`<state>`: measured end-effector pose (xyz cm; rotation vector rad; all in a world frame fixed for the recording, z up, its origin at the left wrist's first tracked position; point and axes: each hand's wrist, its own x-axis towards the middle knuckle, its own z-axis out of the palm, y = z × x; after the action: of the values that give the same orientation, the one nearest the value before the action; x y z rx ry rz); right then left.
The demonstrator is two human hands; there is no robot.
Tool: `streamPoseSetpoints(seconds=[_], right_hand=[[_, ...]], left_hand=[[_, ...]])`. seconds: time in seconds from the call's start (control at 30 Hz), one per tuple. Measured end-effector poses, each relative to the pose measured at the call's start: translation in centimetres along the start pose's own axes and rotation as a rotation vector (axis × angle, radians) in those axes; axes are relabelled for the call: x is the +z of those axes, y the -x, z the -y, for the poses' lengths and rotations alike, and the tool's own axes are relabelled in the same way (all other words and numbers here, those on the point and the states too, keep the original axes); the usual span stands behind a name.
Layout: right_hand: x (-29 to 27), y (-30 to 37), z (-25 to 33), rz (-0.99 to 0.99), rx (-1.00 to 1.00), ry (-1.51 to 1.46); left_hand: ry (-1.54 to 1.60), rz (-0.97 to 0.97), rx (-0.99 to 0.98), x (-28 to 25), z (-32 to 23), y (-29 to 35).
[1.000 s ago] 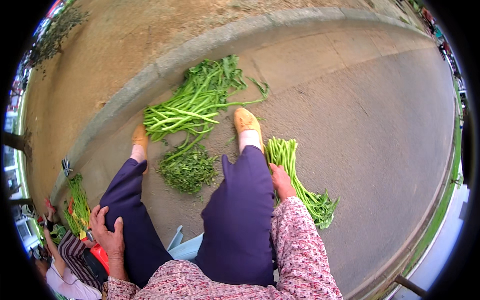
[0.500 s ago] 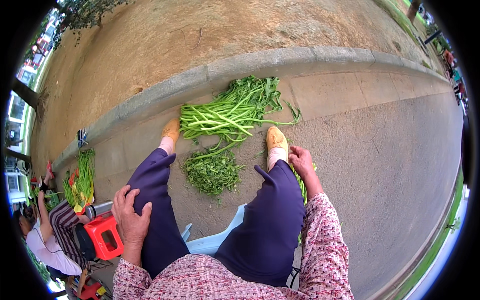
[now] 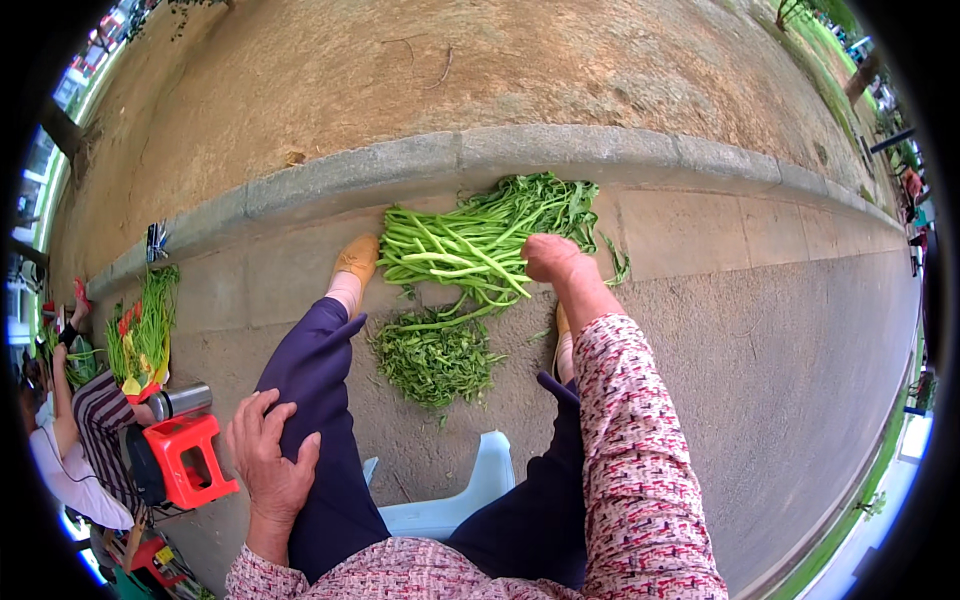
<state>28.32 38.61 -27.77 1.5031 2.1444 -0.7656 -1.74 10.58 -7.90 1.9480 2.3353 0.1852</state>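
A bundle of long-stemmed leafy greens, like water spinach, lies on the pavement against the kerb, stems to the left and leaves to the right. My right hand is over the right part of the stems, seen from its back with the fingers curled down. What those fingers hold, if anything, is hidden. Nearer to me is a loose heap of short green pieces, between my feet. My left hand rests on my left thigh with its fingers apart, holding nothing.
Beneath me is a light blue plastic stool. To the left stand a red stool, a steel flask and more greens beside a seated person. A concrete kerb borders bare earth.
My right hand has moved from beside my right shoe forward and left onto the greens. My right knee has swung outward. My left hand stays on the thigh.
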Motion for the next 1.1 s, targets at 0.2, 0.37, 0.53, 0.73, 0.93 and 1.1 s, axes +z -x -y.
streamPoseSetpoints(seconds=[0.2, 0.37, 0.53, 0.73, 0.93, 1.1], right_hand=[[7.6, -3.1, 3.6, 0.003, 0.01, -0.009], [11.3, -3.5, 5.0, -0.194, -0.04, 0.073], [13.0, -4.1, 4.9, -0.331, 0.005, -0.038], [10.0, -5.3, 3.0, -0.486, 0.131, -0.43], [3.4, -4.5, -0.6, -0.513, -0.021, -1.533], [-0.6, -0.6, 6.8, -0.033, -0.376, -1.728]], left_hand=[[0.047, 0.033, -0.044, 0.1, 1.0, -0.1], [0.055, 0.055, -0.055, 0.0, 1.2, -0.3], [0.068, 0.063, -0.05, 0.1, 1.1, -0.6], [0.076, 0.039, -0.046, -0.1, 1.1, -0.4], [0.268, 0.084, -0.095, 0.0, 1.6, -1.5], [1.165, 0.172, -0.368, 1.6, -0.5, -7.6]])
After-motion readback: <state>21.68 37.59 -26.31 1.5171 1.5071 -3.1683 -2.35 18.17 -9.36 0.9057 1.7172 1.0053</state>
